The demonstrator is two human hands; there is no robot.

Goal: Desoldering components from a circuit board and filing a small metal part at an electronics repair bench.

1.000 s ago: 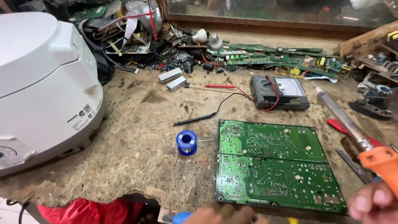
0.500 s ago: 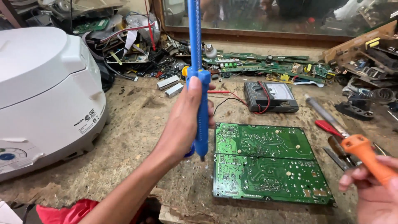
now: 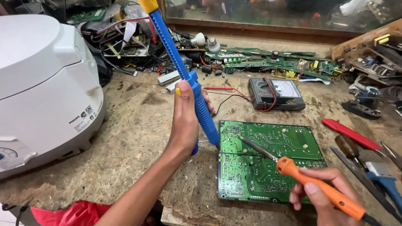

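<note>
Head view: the left hand (image 3: 186, 121) was wrapped tight around a blue solder sucker (image 3: 197, 98), thumb up by the yellow button, the tool tilted with its tip down at the left edge of the green board (image 3: 268, 163). The right hand (image 3: 322, 196) was closed on the orange handle of a soldering iron (image 3: 293, 167), and the iron's metal tip lay on the board's upper left part, near the sucker's tip. Whether tip and nozzle met on one joint could not be told.

The board lay flat on the bench (image 3: 138, 138), solder side up, right in front of the person. By the look of it both tools were in place and the work on a joint was just under way; no loosened part showed on the board, so most of the job seemed left to do.

Around it: a white cooker (image 3: 42, 88) stood at the left, a multimeter (image 3: 274, 93) with red and black leads lay behind the board, a red-handled tool (image 3: 349, 134) and pliers (image 3: 385, 182) lay to the right, and scrap boards (image 3: 268, 58) and wires were heaped along the back.
</note>
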